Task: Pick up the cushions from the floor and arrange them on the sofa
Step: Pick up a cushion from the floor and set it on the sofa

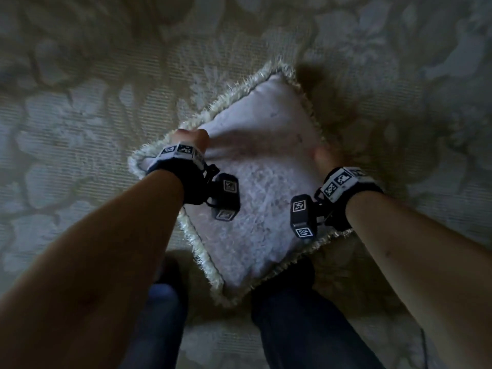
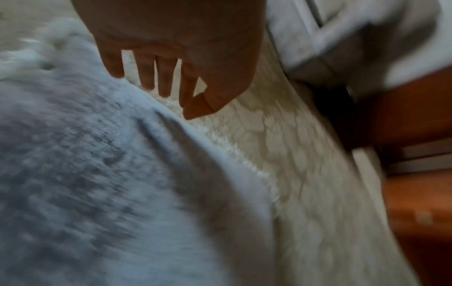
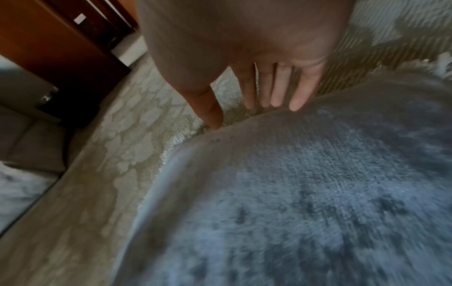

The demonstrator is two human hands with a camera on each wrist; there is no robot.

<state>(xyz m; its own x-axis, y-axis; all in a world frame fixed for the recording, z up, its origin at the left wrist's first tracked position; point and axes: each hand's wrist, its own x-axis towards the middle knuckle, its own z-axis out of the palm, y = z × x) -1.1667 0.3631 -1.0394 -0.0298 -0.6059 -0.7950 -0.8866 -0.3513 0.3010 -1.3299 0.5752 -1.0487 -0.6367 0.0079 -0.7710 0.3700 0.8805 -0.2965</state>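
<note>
- One cushion in view: a square pale-grey plush cushion (image 1: 255, 187) with a cream fringed border, mottled nap, lying diamond-wise on the beige floral-patterned carpet (image 1: 80, 102), between the person's two dark-trousered legs (image 1: 300, 323).
- Left hand (image 1: 190, 139): at the cushion's left edge; fingers (image 2: 146, 77) extended downward over the fringe, thumb touching the fabric, no closed grasp.
- Right hand (image 1: 326, 155): at the right edge; fingers (image 3: 281, 89) straight, tips touching the cushion's rim.
- One wooden furniture piece (image 2: 415, 120) stands beside the carpet.
</note>
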